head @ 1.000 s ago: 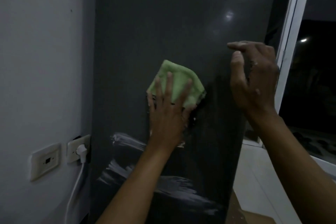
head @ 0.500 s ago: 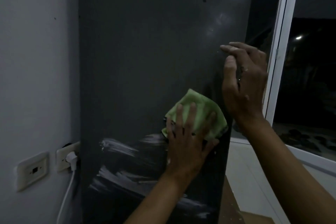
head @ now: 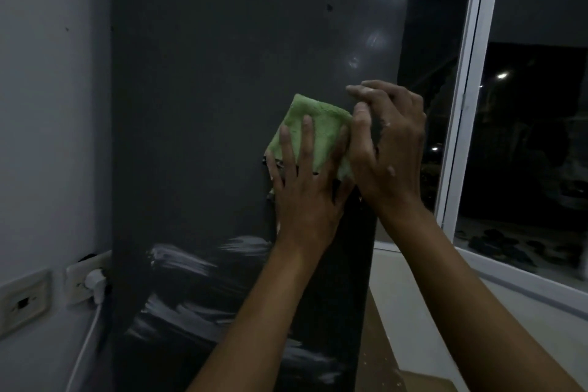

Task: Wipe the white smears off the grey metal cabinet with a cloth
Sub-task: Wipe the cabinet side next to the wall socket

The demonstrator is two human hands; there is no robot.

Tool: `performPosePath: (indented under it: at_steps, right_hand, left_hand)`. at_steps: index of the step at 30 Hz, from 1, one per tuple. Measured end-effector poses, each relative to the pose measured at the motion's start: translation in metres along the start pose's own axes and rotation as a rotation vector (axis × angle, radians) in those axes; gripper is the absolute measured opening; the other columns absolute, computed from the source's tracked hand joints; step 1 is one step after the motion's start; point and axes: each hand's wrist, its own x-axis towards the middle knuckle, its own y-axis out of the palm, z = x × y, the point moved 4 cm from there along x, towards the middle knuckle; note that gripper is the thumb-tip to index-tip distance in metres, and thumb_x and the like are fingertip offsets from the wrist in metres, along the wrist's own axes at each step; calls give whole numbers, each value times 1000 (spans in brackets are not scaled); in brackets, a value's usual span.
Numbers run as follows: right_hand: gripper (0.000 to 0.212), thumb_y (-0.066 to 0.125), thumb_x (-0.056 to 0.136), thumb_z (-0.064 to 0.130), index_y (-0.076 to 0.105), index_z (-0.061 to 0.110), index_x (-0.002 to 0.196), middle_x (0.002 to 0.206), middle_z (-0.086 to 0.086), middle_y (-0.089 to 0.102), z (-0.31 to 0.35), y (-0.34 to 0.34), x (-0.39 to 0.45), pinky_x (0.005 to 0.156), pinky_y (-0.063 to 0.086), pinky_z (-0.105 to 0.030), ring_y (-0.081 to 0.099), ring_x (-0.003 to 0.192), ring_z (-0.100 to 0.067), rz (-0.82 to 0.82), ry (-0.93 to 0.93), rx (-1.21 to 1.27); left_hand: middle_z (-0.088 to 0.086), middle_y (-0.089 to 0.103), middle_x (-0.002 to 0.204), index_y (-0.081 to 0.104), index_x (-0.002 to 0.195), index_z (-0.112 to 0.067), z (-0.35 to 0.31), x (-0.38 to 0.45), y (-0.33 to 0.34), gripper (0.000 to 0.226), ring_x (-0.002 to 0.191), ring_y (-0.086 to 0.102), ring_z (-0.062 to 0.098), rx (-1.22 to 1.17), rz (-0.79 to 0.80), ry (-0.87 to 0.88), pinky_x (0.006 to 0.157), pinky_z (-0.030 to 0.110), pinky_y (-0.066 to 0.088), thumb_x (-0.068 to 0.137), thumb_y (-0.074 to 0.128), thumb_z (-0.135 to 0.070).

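Observation:
The grey metal cabinet point(head: 222, 89) fills the middle of the view, its flat side facing me. White smears point(head: 191, 267) streak its lower part, below my hands. A folded green cloth point(head: 315, 124) lies flat against the panel near the right edge. My left hand point(head: 305, 188) presses it there with straight, spread fingers. My right hand point(head: 388, 149) curls round the cabinet's right edge, just beside the cloth, its thumb touching the cloth's corner.
A white wall point(head: 47, 105) on the left carries a switch plate point(head: 24, 302) and a socket with a white plug point(head: 92, 283) and cable. A white-framed window point(head: 464, 105), dark outside, stands to the right above a pale ledge point(head: 413, 296).
My left hand has slid the cloth up the panel, close to the right hand. The right hand keeps its hold on the edge.

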Motion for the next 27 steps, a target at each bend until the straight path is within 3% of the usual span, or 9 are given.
performPosePath:
  at_steps: [2,8,12,18,27]
  right_hand:
    - [38,47,101,26,71,14,128,130,-4,64,-5,-5,-1,107,39,-39,47,127,-11,10,-22,-20]
    - [49,51,101,24,57,16,149,157,-2,50,-16,-7,-8,123,27,-47,36,152,-20,133,-39,-86]
    - [50,51,102,25,55,17,151,159,-3,49,-15,-4,-7,125,25,-49,34,154,-21,109,-10,-66]
    - [51,47,102,28,54,17,152,160,-5,48,-16,-8,-3,124,25,-50,34,154,-22,85,-1,-76]
    - [51,50,103,21,51,15,154,163,-8,43,-33,-14,-12,126,23,-51,31,156,-26,114,6,-147]
  left_hand:
    - [9,-7,176,5,165,-40,4,-10,3,69,160,-14,38,-23,-28,47,125,69,2,104,15,-70]
    - [7,3,176,20,164,-45,25,-77,32,66,161,0,41,64,-18,117,123,70,11,105,39,-67]
    - [5,2,176,19,163,-48,34,-80,29,65,161,-1,39,102,15,172,123,69,10,104,38,-66]
    - [2,-14,175,8,165,-48,15,-21,10,64,160,-19,34,-11,-30,35,125,66,-2,105,26,-66]
    - [9,3,176,25,164,-41,18,-42,21,64,161,-5,38,38,-140,6,126,66,5,107,40,-63]
